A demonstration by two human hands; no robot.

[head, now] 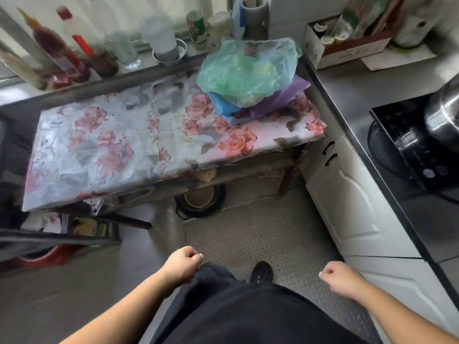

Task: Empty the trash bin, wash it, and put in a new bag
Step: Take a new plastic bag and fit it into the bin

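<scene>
Well beyond both fisted hands, plastic bags (250,75).

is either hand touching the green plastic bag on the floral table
Apart. The head view shows the left hand and right hand low by the body, far from the green bag.

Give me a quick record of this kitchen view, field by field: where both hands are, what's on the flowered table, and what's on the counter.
left hand: loosely curled, holding nothing, low near the dark trousers
right hand: loosely curled, holding nothing
table: floral rose-patterned tablecloth, mostly bare
on table: crumpled green plastic bag atop a blue bag and a purple bag, far right corner
window ledge: red-liquid bottles, blurred
counter: black stove with a steel pot
trash bin: not identifiable
</scene>
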